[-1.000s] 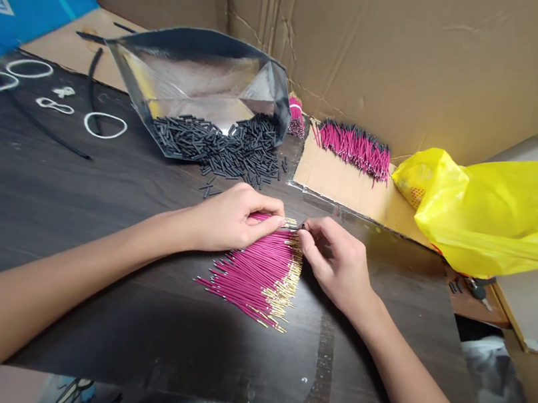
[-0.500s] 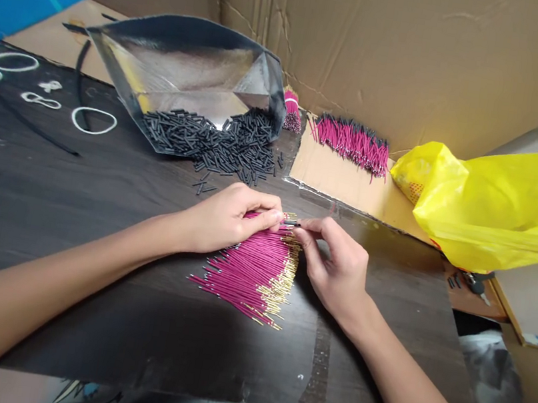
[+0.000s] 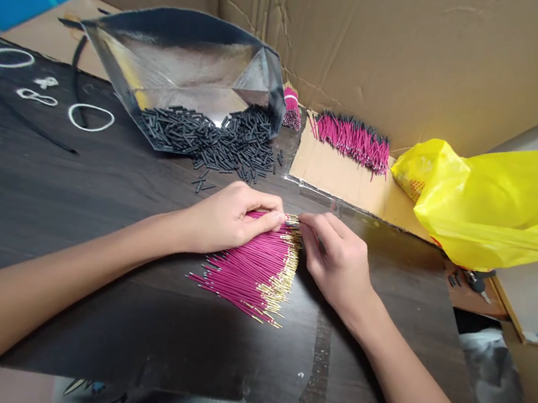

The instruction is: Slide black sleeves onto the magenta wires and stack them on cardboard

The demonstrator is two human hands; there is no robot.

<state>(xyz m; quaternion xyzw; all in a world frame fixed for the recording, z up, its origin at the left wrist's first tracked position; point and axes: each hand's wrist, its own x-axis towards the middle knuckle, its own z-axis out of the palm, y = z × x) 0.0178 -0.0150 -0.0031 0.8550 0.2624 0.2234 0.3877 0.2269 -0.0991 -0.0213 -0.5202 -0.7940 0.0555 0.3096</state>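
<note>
A fan of thin magenta wires (image 3: pixel 250 262) with gold pin ends lies on the dark table. My left hand (image 3: pixel 230 219) rests over the top of this fan, thumb and fingers pinched on a few of the wires. Close to its right, at the gold ends, my right hand (image 3: pixel 335 248) is closed in a pinch. A short black tube showed between its fingertips a moment ago; now the fingers mostly hide it. Many more short black tubes (image 3: pixel 248 134) spill from the mouth of an open silver-lined bag (image 3: pixel 169 55) behind the hands.
Magenta wires with black ends (image 3: pixel 351 141) lie on a cardboard sheet (image 3: pixel 334 174) at the back. Beside them stands a banded wire bundle (image 3: pixel 292 107). A yellow plastic bag (image 3: pixel 496 202) occupies the right; white rubber bands (image 3: pixel 89 127) lie left. Cardboard walls (image 3: pixel 373 48) rise behind.
The fingers of my right hand have shifted slightly at the gold ends, and the black tube between them is less visible. My left hand keeps its pinch in nearly the same place.
</note>
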